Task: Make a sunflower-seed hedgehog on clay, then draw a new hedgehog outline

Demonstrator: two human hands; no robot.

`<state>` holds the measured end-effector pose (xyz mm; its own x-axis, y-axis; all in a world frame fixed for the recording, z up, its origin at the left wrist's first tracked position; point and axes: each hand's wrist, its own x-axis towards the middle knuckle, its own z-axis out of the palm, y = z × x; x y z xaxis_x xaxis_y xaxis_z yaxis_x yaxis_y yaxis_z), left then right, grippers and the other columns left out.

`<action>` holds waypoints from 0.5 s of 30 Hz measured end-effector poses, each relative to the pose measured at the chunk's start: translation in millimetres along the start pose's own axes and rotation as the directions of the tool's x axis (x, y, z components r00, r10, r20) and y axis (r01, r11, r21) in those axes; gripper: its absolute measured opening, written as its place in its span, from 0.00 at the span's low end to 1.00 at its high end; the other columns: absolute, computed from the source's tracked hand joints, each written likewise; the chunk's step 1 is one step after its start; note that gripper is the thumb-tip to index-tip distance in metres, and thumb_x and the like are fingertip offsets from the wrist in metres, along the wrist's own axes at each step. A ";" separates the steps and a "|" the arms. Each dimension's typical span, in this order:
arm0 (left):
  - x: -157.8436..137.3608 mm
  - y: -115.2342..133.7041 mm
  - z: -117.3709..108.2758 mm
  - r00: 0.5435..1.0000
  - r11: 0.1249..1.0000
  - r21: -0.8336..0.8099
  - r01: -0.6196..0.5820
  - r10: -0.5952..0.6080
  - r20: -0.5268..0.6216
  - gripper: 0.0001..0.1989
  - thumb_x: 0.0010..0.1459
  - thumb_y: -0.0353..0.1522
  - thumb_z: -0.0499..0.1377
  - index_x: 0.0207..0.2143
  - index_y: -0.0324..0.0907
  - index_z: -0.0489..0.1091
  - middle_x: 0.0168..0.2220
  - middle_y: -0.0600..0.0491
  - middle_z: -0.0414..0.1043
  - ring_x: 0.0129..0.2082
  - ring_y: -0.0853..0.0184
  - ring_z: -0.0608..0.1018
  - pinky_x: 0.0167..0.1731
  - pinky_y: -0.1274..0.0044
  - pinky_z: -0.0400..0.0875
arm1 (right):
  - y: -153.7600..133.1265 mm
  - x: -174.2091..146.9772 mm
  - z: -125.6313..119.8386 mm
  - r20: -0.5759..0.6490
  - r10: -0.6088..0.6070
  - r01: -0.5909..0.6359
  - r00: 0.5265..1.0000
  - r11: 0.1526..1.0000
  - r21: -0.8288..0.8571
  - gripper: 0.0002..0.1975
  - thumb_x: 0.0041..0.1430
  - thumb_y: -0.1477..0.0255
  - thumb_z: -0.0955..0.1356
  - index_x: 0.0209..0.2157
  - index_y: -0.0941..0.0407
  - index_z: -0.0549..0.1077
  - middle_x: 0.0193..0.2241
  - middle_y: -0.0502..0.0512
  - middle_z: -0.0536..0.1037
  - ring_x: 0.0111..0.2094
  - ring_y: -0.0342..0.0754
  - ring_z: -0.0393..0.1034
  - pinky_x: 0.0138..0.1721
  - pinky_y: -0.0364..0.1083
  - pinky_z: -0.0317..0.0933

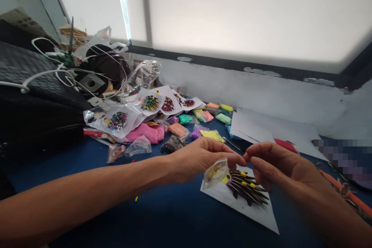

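My left hand (pixel 200 159) is closed, with a small clear plastic bag (pixel 215 173) hanging from it; yellowish bits show inside the bag. My right hand (pixel 281 168) is curled in a pinch, its fingertips meeting those of the left. Something small and reddish may be between the fingertips, but I cannot make it out. Just below both hands, a clay hedgehog (pixel 247 188) lies on a white paper sheet (pixel 261 217). Long dark spines, yellow dots, a purple body and a yellow face make up the hedgehog, its face partly behind the bag.
Bagged clay in several colours, including a yellow pack (pixel 212 135) and a brown pack (pixel 174 144), lies beyond my hands. Finished hedgehogs on paper (pixel 150 102) are at the back left. White sheets (pixel 261 124) rest by the wall. A black bag (pixel 43 104) stands left.
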<state>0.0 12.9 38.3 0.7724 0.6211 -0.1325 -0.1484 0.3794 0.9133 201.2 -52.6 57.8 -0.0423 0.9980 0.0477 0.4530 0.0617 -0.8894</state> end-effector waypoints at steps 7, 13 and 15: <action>-2.0 0.0 -0.1 0.994 1.000 -0.002 -0.013 0.013 0.107 0.20 0.57 0.44 0.66 0.23 0.36 0.75 0.18 0.56 0.68 0.17 0.76 0.65 0.19 0.82 0.58 | -14.1 0.2 0.2 -0.029 -0.098 0.097 0.995 0.995 -0.040 0.14 0.54 0.56 0.71 0.33 0.52 0.76 0.19 0.47 0.73 0.16 0.40 0.64 0.11 0.38 0.55; -3.9 1.3 0.6 0.996 1.000 0.015 0.000 -0.001 0.089 0.07 0.61 0.24 0.62 0.33 0.38 0.80 0.24 0.57 0.73 0.23 0.76 0.72 0.29 0.84 0.65 | -16.7 -8.4 7.0 -0.076 0.008 -0.009 0.997 1.000 -0.010 0.15 0.54 0.54 0.71 0.36 0.51 0.76 0.24 0.49 0.78 0.23 0.43 0.71 0.20 0.39 0.64; -3.1 0.6 0.1 0.995 1.000 -0.014 -0.004 0.005 0.104 0.07 0.59 0.22 0.62 0.35 0.38 0.80 0.27 0.54 0.76 0.28 0.74 0.75 0.34 0.83 0.68 | -14.6 -9.4 7.6 -0.061 0.028 -0.029 0.998 1.000 -0.004 0.17 0.55 0.54 0.71 0.38 0.51 0.76 0.23 0.48 0.77 0.22 0.42 0.70 0.19 0.39 0.63</action>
<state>-2.4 11.2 39.3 0.8318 0.5483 -0.0868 -0.1602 0.3868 0.9081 188.2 -63.0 66.9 0.0252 0.9984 0.0501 0.4573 0.0330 -0.8887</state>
